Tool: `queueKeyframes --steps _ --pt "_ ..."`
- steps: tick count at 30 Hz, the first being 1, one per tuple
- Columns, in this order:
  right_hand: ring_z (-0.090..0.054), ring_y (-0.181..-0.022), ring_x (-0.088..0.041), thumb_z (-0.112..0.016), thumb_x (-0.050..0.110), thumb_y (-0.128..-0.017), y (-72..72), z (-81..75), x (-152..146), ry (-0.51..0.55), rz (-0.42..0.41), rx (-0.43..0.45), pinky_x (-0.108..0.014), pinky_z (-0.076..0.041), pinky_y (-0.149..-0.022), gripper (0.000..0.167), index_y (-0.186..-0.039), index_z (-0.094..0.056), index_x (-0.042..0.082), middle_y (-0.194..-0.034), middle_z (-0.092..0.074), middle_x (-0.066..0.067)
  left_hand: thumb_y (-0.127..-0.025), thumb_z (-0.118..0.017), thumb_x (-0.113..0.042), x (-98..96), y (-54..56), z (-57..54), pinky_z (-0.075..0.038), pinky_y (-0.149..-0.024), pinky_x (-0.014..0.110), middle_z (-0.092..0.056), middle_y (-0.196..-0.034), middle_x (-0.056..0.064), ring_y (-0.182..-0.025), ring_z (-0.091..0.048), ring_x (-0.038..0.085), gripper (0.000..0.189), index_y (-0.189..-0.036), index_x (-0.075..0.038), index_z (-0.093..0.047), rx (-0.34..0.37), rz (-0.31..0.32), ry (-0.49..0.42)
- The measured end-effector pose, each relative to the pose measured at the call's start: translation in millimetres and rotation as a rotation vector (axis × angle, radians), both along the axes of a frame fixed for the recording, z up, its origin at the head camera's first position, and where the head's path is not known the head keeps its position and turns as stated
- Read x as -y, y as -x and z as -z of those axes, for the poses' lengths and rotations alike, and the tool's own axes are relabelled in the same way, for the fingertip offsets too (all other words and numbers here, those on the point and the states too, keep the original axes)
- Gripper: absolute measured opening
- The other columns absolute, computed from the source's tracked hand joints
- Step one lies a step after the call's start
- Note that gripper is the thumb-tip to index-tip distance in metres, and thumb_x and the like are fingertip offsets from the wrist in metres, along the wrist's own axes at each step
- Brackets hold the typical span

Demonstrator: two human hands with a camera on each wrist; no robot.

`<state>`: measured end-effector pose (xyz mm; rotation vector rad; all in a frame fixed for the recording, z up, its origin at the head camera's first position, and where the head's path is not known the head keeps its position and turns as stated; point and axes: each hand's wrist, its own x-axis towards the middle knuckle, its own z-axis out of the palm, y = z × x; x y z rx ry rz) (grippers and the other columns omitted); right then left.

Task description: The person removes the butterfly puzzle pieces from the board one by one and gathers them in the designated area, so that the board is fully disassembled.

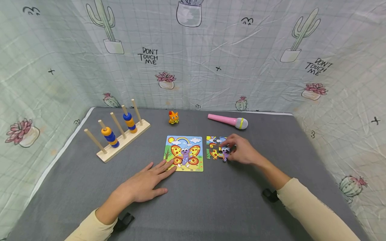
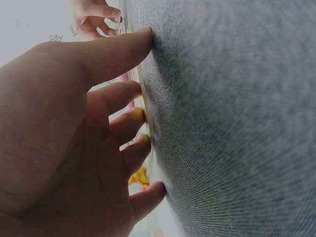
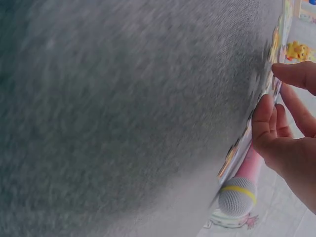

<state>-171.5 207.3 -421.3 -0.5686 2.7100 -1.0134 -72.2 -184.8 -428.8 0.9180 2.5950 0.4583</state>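
Note:
A square butterfly picture board (image 1: 184, 142) lies flat on the grey table. My left hand (image 1: 145, 183) is spread out, with its fingertips resting on the board's lower left corner and edge; in the left wrist view, the fingers (image 2: 129, 123) of that hand reach the board's thin edge. To the right of the board, several jigsaw pieces (image 1: 213, 153) lie in a small group. My right hand (image 1: 245, 151) pinches the purple butterfly-body puzzle piece (image 1: 224, 152) at the group's lower right. Its thumb and fingers hide part of the pieces behind.
A wooden peg stand (image 1: 128, 136) with blue and orange rings stands at the back left. An orange toy figure (image 1: 173, 117) sits behind the board. A pink toy microphone (image 1: 224, 119) lies behind the pieces. Patterned cloth (image 1: 193, 87) walls in the table's back and sides.

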Motion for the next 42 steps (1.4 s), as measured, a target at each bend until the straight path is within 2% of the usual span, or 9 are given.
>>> queueKeyframes --steps 4,10,20,30,42 --pt "-0.060 -0.080 -0.020 -0.079 -0.006 -0.073 0.4 1.2 -4.5 -0.021 -0.003 -0.009 -0.026 -0.051 -0.068 0.045 -0.114 -0.080 0.011 -0.116 -0.061 -0.010 -0.102 -0.066 -0.039 0.0 -0.2 -0.1 -0.019 -0.122 0.072 -0.013 -0.176 0.001 -0.162 -0.017 0.032 0.075 -0.166 -0.019 -0.031 0.002 0.003 -0.003" --pt "-0.058 -0.086 -0.022 -0.080 -0.007 -0.072 0.6 2.4 -7.0 -0.043 -0.027 -0.009 -0.028 -0.052 -0.069 0.046 -0.115 -0.080 0.011 -0.118 -0.061 -0.010 -0.102 -0.066 -0.039 0.4 -0.2 -0.6 -0.019 -0.122 0.072 -0.013 -0.176 0.001 -0.162 -0.017 0.032 0.075 -0.166 -0.020 -0.031 0.007 0.000 -0.005" --pt "-0.059 -0.087 -0.021 -0.078 -0.007 -0.070 1.3 5.8 -7.4 -0.087 -0.044 -0.034 -0.031 -0.050 -0.073 0.048 -0.113 -0.082 0.013 -0.112 -0.063 -0.009 -0.102 -0.066 -0.038 0.2 -1.3 -1.0 -0.020 -0.122 0.072 -0.014 -0.176 0.001 -0.161 -0.019 0.033 0.074 -0.165 -0.018 -0.032 0.001 0.000 -0.005" --pt "-0.058 -0.097 -0.024 -0.081 -0.004 -0.071 3.0 2.5 -7.0 -0.128 -0.046 -0.011 -0.034 -0.046 -0.078 0.047 -0.115 -0.081 0.015 -0.113 -0.063 -0.009 -0.102 -0.066 -0.039 -0.3 -0.3 0.0 -0.019 -0.122 0.072 -0.014 -0.176 0.001 -0.162 -0.018 0.032 0.074 -0.165 -0.019 -0.032 0.000 -0.007 0.000" --pt "-0.058 -0.097 -0.022 -0.085 0.002 -0.077 3.6 0.9 -8.6 -0.159 -0.062 0.001 -0.036 -0.047 -0.084 0.043 -0.118 -0.081 0.016 -0.113 -0.066 -0.008 -0.102 -0.066 -0.039 0.3 0.2 0.8 -0.018 -0.123 0.071 -0.013 -0.176 0.001 -0.162 -0.018 0.033 0.074 -0.165 -0.019 -0.033 0.005 -0.004 0.001"
